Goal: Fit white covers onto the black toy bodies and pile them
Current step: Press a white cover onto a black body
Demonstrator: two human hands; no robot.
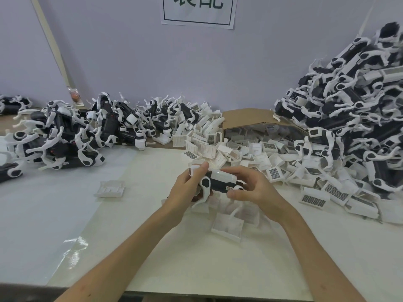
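Since stock sits within reach, toy piles (349,110) rise at both worktop (152,225) ends, with loose white covers (239,149) spilling from a cardboard box (244,117) between. On the wall sign (198,12), two characters are cropped and unreadable. Left hand (185,189) and right hand (254,191), each grip closed round it, hold one black toy body (218,183) mid-worktop, likely seating its cover (224,175).

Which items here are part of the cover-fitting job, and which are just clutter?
Job: held toy, left hand, right hand, heap of loose covers, cardboard box, left toy pile, right toy pile.
Lying about: wall sign, small packet against the wall.
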